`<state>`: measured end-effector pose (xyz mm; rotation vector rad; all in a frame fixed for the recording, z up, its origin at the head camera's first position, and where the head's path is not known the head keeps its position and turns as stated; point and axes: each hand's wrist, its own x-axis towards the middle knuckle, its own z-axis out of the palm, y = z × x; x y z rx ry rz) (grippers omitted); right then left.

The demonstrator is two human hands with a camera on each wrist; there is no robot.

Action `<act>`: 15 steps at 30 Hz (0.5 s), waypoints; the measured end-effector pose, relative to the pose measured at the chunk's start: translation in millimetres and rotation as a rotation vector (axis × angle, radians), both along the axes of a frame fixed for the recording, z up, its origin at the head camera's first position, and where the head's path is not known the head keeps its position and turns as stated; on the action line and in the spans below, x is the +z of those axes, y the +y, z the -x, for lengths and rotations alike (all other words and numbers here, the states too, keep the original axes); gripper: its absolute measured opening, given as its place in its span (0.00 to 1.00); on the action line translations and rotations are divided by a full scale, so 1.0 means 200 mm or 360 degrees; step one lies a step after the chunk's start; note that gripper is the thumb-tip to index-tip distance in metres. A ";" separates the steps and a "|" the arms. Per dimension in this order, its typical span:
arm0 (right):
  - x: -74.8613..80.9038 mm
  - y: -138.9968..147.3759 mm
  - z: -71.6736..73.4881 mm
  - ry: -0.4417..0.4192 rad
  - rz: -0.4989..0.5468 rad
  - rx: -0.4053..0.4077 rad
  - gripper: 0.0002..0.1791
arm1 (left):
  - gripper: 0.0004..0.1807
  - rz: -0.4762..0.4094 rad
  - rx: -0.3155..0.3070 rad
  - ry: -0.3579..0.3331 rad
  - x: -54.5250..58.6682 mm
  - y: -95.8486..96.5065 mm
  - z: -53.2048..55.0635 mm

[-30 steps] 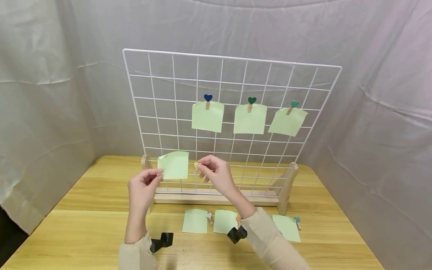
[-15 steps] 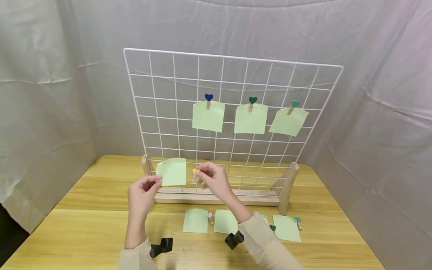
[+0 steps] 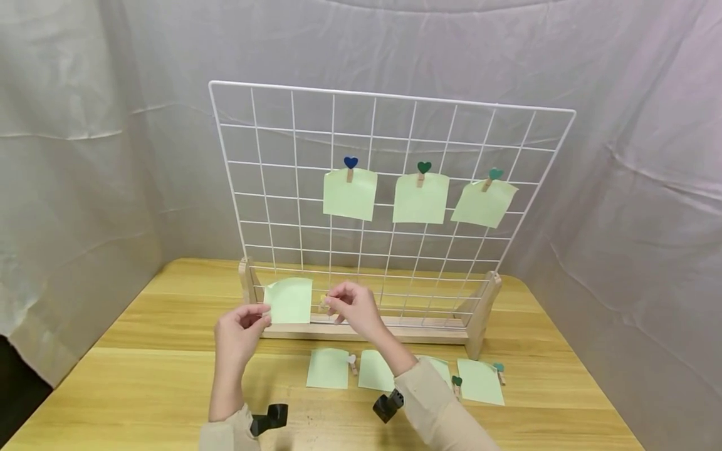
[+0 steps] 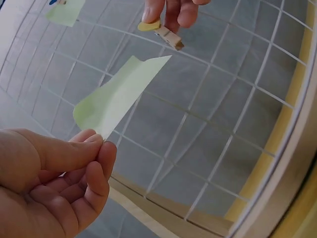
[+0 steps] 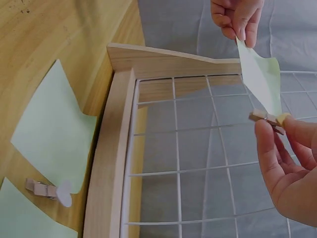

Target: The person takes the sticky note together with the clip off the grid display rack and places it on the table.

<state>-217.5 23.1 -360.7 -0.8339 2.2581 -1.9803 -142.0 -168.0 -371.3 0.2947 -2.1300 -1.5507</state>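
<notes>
My left hand [image 3: 239, 332] pinches a pale green sticky note [image 3: 290, 300] at its lower left edge, in front of the grid's lower left part. In the left wrist view the note [image 4: 116, 94] looks slightly bent. My right hand [image 3: 355, 307], just right of the note, pinches a small wooden clothespin [image 5: 265, 118] by its yellow decorated end. The clothespin and note are close together but apart in the left wrist view. Behind both hands stands a white wire grid panel [image 3: 333, 240].
Three green notes hang on the grid under heart clothespins: blue [image 3: 350, 163], dark green [image 3: 424, 167] and teal [image 3: 495, 173]. Before the wooden base [image 3: 361, 333] lie several notes [image 3: 328, 369], with a white-heart clothespin [image 3: 353, 364] and others. Grey cloth [image 3: 73, 156] surrounds the table [image 3: 141, 376].
Both hands have moved down along the grid, carrying the note and the yellow clothespin. A dark green clothespin on the table has come into view beside the right sleeve.
</notes>
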 end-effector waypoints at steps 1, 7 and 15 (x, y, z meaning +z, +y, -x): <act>-0.02 0.00 0.01 0.0002 -0.0015 -0.0012 0.05 | 0.06 0.0005 -0.0010 -0.0009 -0.01 0.00 0.00; -0.08 -0.02 0.03 0.0072 -0.0119 -0.0070 0.04 | 0.06 0.0003 -0.0061 -0.0082 -0.05 -0.03 -0.01; -0.04 -0.04 -0.03 0.0009 -0.0070 -0.0019 0.04 | 0.07 -0.0033 -0.0072 -0.0188 -0.10 -0.06 -0.02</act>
